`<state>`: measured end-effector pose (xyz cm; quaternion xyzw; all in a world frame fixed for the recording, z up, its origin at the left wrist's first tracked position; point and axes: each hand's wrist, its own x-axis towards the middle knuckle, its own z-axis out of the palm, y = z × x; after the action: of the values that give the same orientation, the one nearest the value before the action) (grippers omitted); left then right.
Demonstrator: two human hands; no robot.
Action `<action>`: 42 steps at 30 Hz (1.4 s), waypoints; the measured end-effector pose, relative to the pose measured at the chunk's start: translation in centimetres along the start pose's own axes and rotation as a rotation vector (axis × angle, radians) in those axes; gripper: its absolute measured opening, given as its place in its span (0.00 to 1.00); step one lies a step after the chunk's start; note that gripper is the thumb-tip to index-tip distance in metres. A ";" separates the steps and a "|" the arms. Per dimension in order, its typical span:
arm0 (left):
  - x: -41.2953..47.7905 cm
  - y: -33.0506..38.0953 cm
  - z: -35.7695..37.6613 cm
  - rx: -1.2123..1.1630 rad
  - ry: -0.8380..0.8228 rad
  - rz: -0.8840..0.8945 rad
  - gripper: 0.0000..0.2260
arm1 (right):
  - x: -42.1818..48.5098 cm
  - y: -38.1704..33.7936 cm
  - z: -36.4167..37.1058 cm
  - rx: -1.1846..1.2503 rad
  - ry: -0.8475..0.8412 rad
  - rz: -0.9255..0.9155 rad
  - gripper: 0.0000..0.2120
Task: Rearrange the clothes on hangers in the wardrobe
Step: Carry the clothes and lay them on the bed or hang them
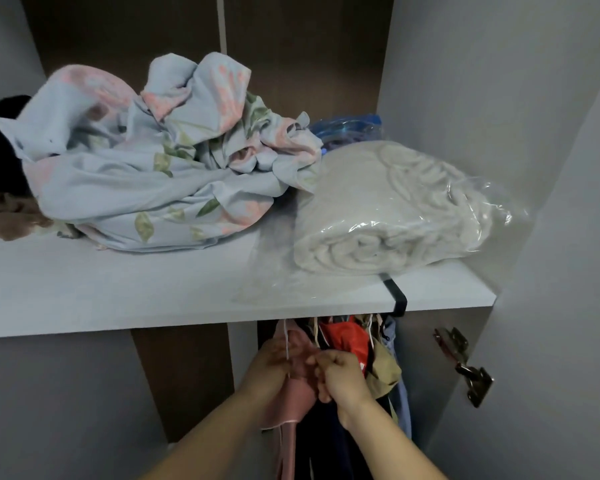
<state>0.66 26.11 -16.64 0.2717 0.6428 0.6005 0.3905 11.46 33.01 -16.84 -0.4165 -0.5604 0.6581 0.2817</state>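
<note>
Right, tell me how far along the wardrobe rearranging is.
Done: nothing looks clearly finished; the clothes hang bunched together under the shelf. In hand: the left grip and right grip both hold the pink garment at the bunch's left edge. Left: the red garment, olive garment and dark garments hang crowded, apparently not yet sorted.

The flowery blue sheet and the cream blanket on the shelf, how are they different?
The crumpled light-blue flowery sheet lies in a loose heap; the cream blanket is rolled. The sheet is bare; the blanket sits in clear plastic. Both rest on the white shelf.
</note>
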 end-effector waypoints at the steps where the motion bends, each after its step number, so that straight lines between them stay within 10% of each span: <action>1: 0.6 0.3 0.3 0.008 -0.009 -0.001 0.13 | 0.5 -0.1 -0.3 0.016 0.009 0.015 0.15; 18: 7.1 -1.0 0.1 -0.215 -0.035 -0.282 0.01 | 6.7 -1.2 0.0 0.095 0.096 0.128 0.16; 30: 8.3 -3.9 0.2 -0.068 0.051 -0.109 0.15 | 6.8 1.8 -1.2 0.003 0.081 0.129 0.10; 36: 8.2 -6.5 -0.7 0.333 0.123 -0.148 0.07 | 6.0 3.6 -2.6 -0.153 0.091 0.037 0.08; 42: 4.5 -4.8 0.7 0.249 0.076 -0.116 0.06 | 5.5 4.8 -3.2 -0.362 0.157 -0.054 0.15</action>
<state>-0.67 29.59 -22.13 0.2573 0.7414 0.5022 0.3632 11.97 38.25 -22.84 -0.4950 -0.6568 0.5045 0.2626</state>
